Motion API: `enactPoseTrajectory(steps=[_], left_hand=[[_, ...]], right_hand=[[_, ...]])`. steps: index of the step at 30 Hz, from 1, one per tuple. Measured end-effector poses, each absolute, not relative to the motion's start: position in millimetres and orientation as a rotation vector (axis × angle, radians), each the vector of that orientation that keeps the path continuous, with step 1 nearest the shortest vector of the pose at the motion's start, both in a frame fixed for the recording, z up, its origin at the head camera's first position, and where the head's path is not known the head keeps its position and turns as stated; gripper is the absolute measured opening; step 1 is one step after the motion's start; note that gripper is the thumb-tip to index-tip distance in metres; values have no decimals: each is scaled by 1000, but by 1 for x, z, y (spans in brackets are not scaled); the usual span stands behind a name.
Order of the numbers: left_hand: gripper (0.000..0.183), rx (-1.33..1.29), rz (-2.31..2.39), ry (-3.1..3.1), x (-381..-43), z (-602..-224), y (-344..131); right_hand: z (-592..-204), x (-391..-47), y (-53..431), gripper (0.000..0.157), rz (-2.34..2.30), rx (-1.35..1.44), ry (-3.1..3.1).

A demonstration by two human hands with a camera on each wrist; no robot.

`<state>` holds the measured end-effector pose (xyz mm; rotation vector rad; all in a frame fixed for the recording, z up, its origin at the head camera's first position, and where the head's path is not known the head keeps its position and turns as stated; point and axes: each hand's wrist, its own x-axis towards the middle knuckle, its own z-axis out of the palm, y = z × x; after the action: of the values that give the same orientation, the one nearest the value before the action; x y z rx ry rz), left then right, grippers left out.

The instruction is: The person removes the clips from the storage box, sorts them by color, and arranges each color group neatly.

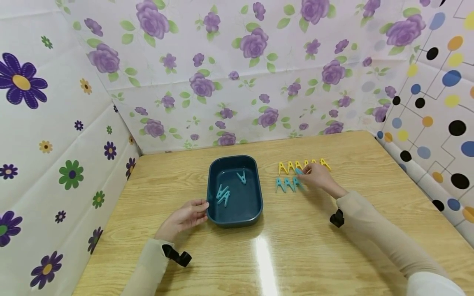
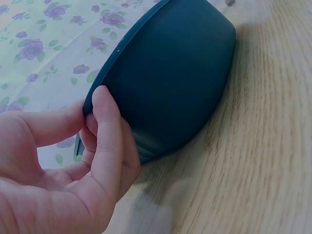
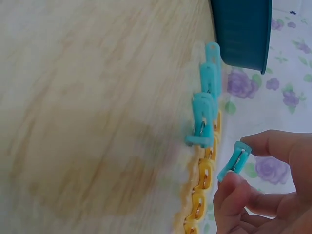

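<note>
My left hand [image 1: 190, 216] pinches the rim of a dark teal plastic tub [image 1: 237, 220] at its left front side; the left wrist view shows thumb and fingers on either side of the rim [image 2: 105, 73]. Inside the tub lie three light blue clothespins [image 1: 224, 195]. My right hand [image 1: 316, 176] pinches another light blue clothespin [image 3: 235, 161] between thumb and fingers, above the right end of a short row of blue clothespins [image 1: 287, 184] standing on the table. Behind that row, yellow clothespins [image 1: 290, 167] form a second row, partly hidden by the right hand.
A wood-grain table [image 1: 296, 246] carries everything. Flowered cloth [image 1: 237, 82] hangs behind it, a daisy-print cloth [image 1: 55, 144] on the left and a dotted one [image 1: 437, 123] on the right. Each wrist wears a small black camera mount [image 1: 177, 255].
</note>
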<state>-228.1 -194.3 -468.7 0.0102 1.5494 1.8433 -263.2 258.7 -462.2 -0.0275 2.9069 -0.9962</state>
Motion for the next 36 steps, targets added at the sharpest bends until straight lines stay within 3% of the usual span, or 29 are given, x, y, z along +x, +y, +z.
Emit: enactPoseTrajectory(steps=[7,14,24,36], left_hand=[[3,-10,1843,1562,-228,-469,-194],[4,-22,1849,1568,-227,-469,-194],[9,3,1857,1537,-227,-470,-194],[5,25,1858,1517,-228,-470,-194]], right_hand=[[-467,-262,263,27,-1020,-46,2895],[-470,-262,265,40,-929,-55,2875],[-469,-259,267,47,-927,-41,2814],[-471,-260,268,41,-867,-34,2842]])
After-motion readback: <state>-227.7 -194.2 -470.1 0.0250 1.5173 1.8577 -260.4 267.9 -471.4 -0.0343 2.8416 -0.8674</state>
